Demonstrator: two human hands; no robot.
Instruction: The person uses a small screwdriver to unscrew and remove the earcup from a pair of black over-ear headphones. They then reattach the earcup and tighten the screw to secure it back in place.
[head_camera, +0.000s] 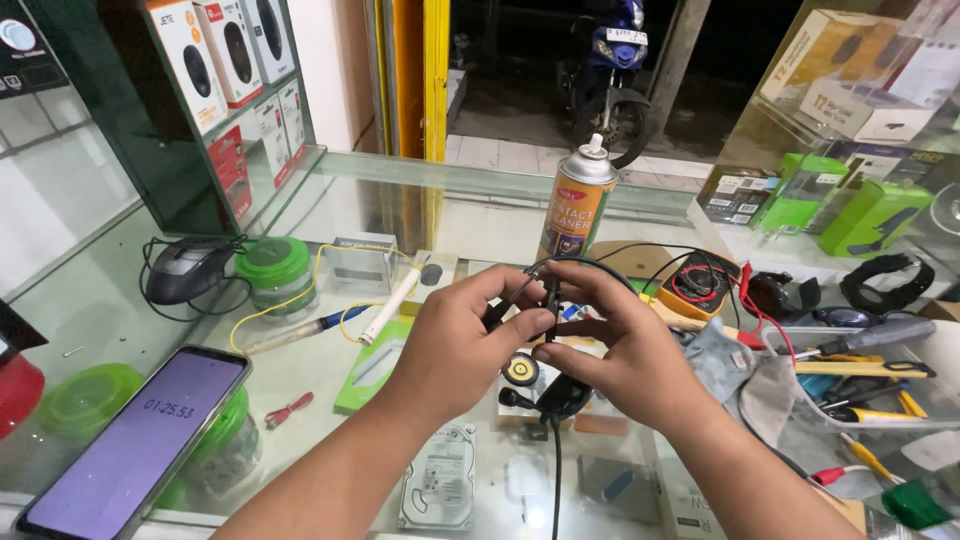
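At frame centre my left hand (462, 335) and right hand (618, 340) pinch the black headset (553, 385) between them, its band running upright, earpiece hanging below both.

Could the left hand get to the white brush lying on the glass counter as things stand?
Probably yes. The white brush lies just left of the left hand with bare glass counter between, but that hand first has to let go of the black headset.

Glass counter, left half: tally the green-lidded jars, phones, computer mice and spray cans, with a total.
Green-lidded jars: 3
Phone: 1
Computer mouse: 1
Spray can: 1
Total: 6
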